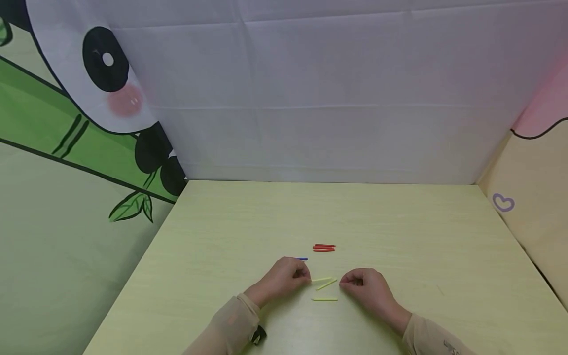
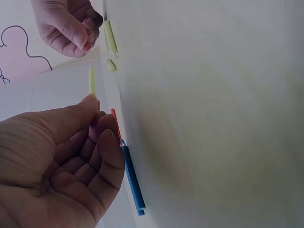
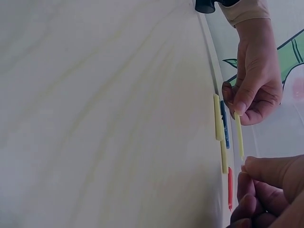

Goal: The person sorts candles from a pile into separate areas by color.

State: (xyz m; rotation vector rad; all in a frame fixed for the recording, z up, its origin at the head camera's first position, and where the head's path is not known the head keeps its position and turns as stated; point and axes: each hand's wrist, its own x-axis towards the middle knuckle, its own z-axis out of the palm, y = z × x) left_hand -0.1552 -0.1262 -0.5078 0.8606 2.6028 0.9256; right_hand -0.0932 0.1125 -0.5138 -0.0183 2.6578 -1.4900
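My left hand [image 1: 280, 277] pinches a thin yellow stick [image 3: 239, 135], like a small candle, between thumb and finger, above the table. It points towards my right hand [image 1: 369, 291]. The right thumb and fingers are curled together close to the stick's pale tip; I cannot tell whether they grip that tip. Two more yellow sticks, one slanting [image 1: 327, 284] and one level [image 1: 325, 299], lie on the table between the hands. Behind my left hand, partly hidden in the head view, are blue sticks [image 2: 133, 178], one showing a wick-like end.
Red sticks [image 1: 324, 248] lie side by side farther back on the pale wooden table [image 1: 399, 222]. A white cloth [image 1: 310, 98] rises at its far edge. Printed cloth hangs on the left [image 1: 66, 236] and right [image 1: 532, 187].
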